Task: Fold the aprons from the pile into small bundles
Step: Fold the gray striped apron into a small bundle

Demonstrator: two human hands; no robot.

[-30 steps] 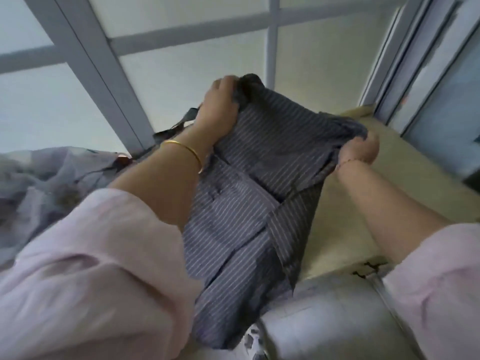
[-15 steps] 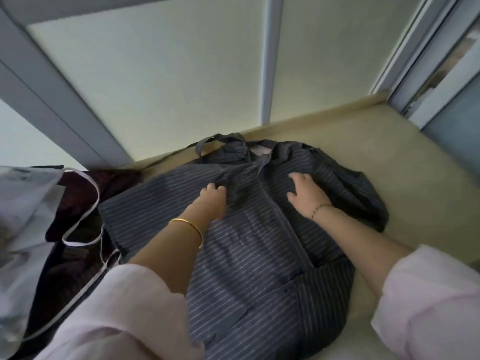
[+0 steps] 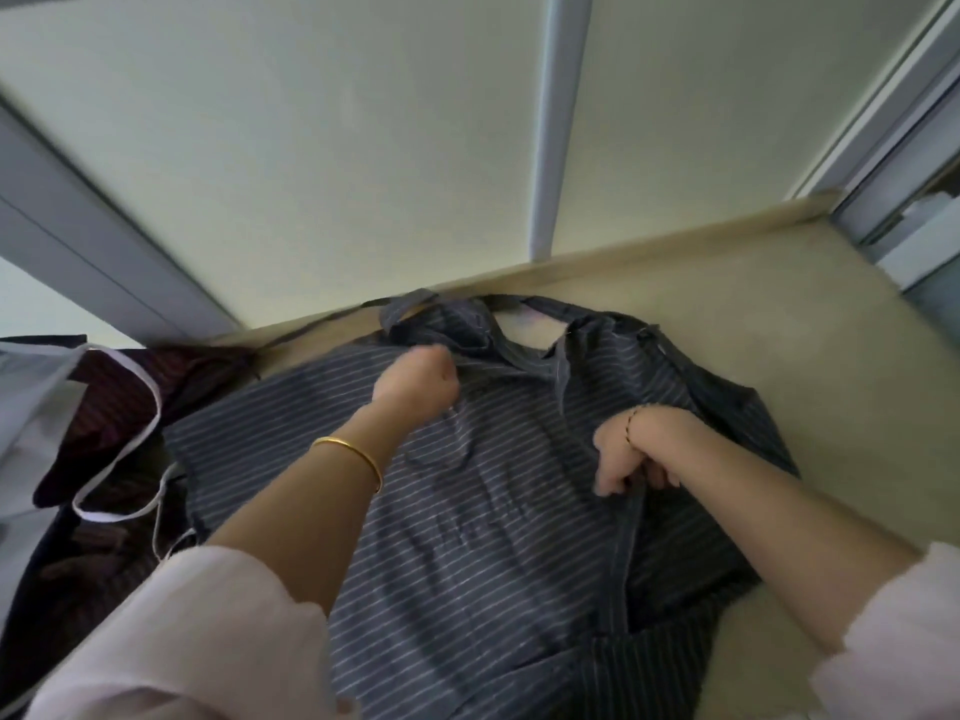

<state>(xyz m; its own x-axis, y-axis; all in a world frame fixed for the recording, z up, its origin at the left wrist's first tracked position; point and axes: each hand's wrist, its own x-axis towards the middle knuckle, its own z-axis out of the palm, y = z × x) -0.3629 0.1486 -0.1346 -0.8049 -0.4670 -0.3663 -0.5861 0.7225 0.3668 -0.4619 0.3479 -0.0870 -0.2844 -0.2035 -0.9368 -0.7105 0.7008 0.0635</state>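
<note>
Both hands clutch the striped apron [image 3: 467, 537].
Left hand [image 3: 418, 379] at its 12 o'clock, right hand [image 3: 631, 454] at 3 o'clock.

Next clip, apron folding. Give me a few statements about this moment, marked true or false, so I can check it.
1. The striped apron lies spread on the beige surface. True.
2. A gold bangle sits on the left wrist. True.
3. The right hand lies flat and open on the cloth. False: its fingers curl round a fold of the apron.
4. The pile of other fabrics is on the person's right. False: it is on the left.
5. The left hand holds the hem nearest the person. False: it grips cloth at the far end, close to the neck strap.
</note>
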